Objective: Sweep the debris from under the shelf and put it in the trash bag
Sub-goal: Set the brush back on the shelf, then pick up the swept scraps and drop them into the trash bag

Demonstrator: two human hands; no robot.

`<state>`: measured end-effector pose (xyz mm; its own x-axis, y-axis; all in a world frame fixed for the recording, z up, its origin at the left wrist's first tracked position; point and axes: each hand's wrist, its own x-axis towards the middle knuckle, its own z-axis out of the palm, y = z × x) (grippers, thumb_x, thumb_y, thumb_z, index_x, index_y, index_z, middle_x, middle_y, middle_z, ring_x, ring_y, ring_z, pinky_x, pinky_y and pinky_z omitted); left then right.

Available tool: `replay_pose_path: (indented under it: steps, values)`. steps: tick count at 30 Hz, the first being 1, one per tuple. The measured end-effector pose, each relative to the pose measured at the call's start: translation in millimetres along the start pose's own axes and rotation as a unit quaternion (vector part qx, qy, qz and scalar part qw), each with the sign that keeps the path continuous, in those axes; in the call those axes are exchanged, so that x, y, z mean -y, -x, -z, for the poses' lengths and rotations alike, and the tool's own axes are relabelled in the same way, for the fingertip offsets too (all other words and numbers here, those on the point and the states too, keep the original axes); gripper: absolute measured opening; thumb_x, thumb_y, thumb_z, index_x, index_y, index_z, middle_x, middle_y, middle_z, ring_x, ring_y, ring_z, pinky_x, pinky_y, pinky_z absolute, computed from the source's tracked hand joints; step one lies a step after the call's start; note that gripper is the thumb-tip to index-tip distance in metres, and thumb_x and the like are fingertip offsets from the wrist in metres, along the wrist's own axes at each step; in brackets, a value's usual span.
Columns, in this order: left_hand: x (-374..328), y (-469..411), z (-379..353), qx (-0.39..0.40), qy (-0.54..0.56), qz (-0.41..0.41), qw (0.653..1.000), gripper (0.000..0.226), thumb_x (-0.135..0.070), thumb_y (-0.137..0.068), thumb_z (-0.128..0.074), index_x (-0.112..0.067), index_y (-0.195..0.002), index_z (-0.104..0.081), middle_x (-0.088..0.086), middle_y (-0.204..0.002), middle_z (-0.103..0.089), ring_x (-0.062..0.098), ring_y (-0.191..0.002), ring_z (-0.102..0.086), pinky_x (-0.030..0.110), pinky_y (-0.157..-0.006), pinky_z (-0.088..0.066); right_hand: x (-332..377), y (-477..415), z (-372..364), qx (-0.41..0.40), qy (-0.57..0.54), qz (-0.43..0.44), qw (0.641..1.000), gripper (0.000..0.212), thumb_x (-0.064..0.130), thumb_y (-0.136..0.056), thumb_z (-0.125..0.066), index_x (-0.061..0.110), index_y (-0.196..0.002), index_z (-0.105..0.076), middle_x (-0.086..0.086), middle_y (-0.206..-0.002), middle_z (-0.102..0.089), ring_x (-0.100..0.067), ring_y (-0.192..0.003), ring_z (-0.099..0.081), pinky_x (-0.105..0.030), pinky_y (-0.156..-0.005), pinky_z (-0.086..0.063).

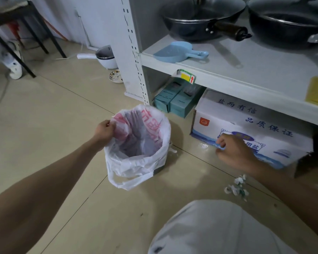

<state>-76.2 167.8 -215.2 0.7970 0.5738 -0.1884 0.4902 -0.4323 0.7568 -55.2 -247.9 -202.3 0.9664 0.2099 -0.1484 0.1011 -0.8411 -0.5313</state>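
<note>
A white trash bag point(136, 162) with red print lines a small bin on the tiled floor in front of the shelf point(228, 74). My left hand point(104, 132) pinches the bag's left rim. My right hand point(231, 152) hovers low to the right of the bin, fingers curled, pinching a small pale scrap of debris. A small pile of white and green debris point(237, 186) lies on the floor beside my right forearm.
A white and blue cardboard box point(246, 125) and teal boxes point(174, 101) sit under the shelf. A blue scoop point(176, 52) and black woks point(200, 21) rest on the shelf. My knee point(218, 230) is at the bottom. A white pot point(106, 57) stands behind the shelf post.
</note>
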Motion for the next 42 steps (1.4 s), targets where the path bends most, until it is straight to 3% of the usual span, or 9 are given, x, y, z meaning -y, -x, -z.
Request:
replay_pose_path:
  steps: [7,14,19,25,29,32,36,42]
  values:
    - [-5.5,5.3,-15.1,-0.003,0.03,-0.009,1.0,0.026,-0.022,-0.103,-0.046,-0.005,-0.1,-0.065,0.006,-0.083,-0.057,0.02,-0.079,-0.05,0.03,-0.07,-0.04,29.6,-16.2,-7.9,0.017,-0.016,0.005,1.0,0.022,0.016,-0.079,-0.063,0.012,-0.101,-0.063,-0.006,-0.099,-0.064,-0.024,-0.089,-0.063,-0.04,-0.082,-0.054]
    - [-26.3,18.5,-36.2,0.015,0.043,-0.01,0.999,0.028,-0.022,-0.104,-0.045,-0.006,-0.109,-0.066,0.009,-0.096,-0.063,0.021,-0.087,-0.056,0.029,-0.076,-0.043,57.5,-30.0,-18.3,-0.005,-0.054,0.021,0.998,0.012,0.015,-0.082,-0.058,0.012,-0.092,-0.064,-0.008,-0.093,-0.065,-0.027,-0.087,-0.063,-0.042,-0.081,-0.055]
    - [-42.6,26.0,-50.8,0.031,0.041,-0.003,0.999,0.027,-0.023,-0.103,-0.045,-0.007,-0.106,-0.067,0.008,-0.092,-0.062,0.02,-0.082,-0.054,0.024,-0.067,-0.041,61.7,-42.1,-37.5,0.012,-0.037,-0.003,0.999,0.019,0.011,-0.085,-0.043,0.004,-0.093,-0.058,-0.016,-0.095,-0.063,-0.033,-0.085,-0.061,-0.043,-0.076,-0.054]
    - [-63.8,41.9,-73.9,0.049,0.031,-0.014,0.998,0.031,-0.024,-0.104,-0.042,-0.007,-0.113,-0.066,0.008,-0.097,-0.063,0.023,-0.088,-0.057,0.027,-0.075,-0.042,48.0,-44.9,-43.0,-0.034,-0.093,-0.048,0.994,0.023,0.019,-0.097,-0.04,0.004,-0.081,-0.048,-0.013,-0.08,-0.05,-0.026,-0.07,-0.049,-0.027,-0.052,-0.032]
    - [-78.2,54.8,-92.0,0.067,0.04,-0.02,0.997,0.036,-0.027,-0.105,-0.039,-0.008,-0.123,-0.063,0.01,-0.108,-0.065,0.025,-0.093,-0.059,0.03,-0.08,-0.045,27.5,-32.5,-28.1,-0.051,-0.085,-0.053,0.994,0.026,0.015,-0.09,-0.043,0.013,-0.065,-0.036,-0.013,-0.08,-0.044,-0.024,-0.071,-0.045,-0.028,-0.055,-0.029]
    - [-87.3,66.8,-104.9,0.091,0.035,-0.027,0.995,0.036,-0.027,-0.105,-0.039,-0.01,-0.125,-0.063,0.01,-0.11,-0.065,0.025,-0.094,-0.059,0.031,-0.082,-0.047,15.5,-18.6,-15.9,-0.062,-0.079,-0.081,0.992,0.014,0.012,-0.088,-0.044,0.001,-0.08,-0.05,-0.016,-0.083,-0.051,-0.028,-0.075,-0.052,-0.031,-0.061,-0.035]
    - [-99.0,86.3,-125.6,0.115,0.044,-0.03,0.992,0.037,-0.027,-0.106,-0.038,-0.01,-0.129,-0.061,0.009,-0.11,-0.065,0.025,-0.094,-0.059,0.032,-0.085,-0.05,-7.6,-9.0,-2.7,-0.082,-0.063,-0.112,0.988,0.027,0.011,-0.087,-0.044,-0.008,-0.1,-0.058,-0.025,-0.102,-0.063,-0.038,-0.091,-0.062,-0.031,-0.065,-0.039]
    - [-110.6,102.8,-140.4,0.147,0.024,-0.041,0.988,0.035,-0.026,-0.105,-0.038,-0.01,-0.124,-0.063,0.01,-0.109,-0.065,0.026,-0.094,-0.059,0.034,-0.088,-0.048,-32.5,-0.5,10.9,-0.078,-0.035,-0.142,0.986,0.024,0.015,-0.088,-0.044,-0.003,-0.096,-0.057,-0.024,-0.103,-0.062,-0.037,-0.091,-0.062,-0.033,-0.067,-0.042]
